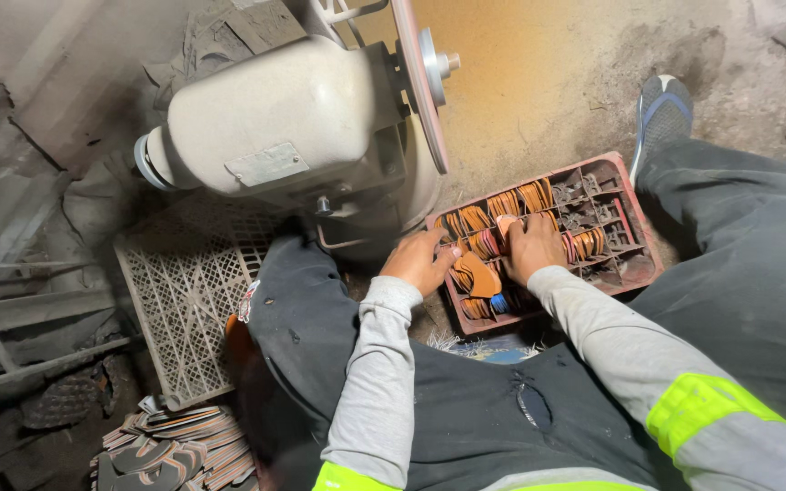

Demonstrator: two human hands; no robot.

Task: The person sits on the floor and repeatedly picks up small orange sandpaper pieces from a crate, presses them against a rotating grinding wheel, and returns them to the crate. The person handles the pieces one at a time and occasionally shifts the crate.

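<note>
Both my hands reach into a red compartmented crate on the floor between my legs. My left hand rests at the crate's left edge, fingers bent against stacks of orange-brown rubber pieces. My right hand is curled over the pieces in the middle compartments, fingertips among them. One larger orange piece lies between the two hands. I cannot tell whether either hand actually grips a piece.
A large dusty bench grinder with a thin disc wheel stands just behind the crate. A grey plastic lattice crate lies at left. Sandal soles are piled at bottom left. My shoe points away at upper right.
</note>
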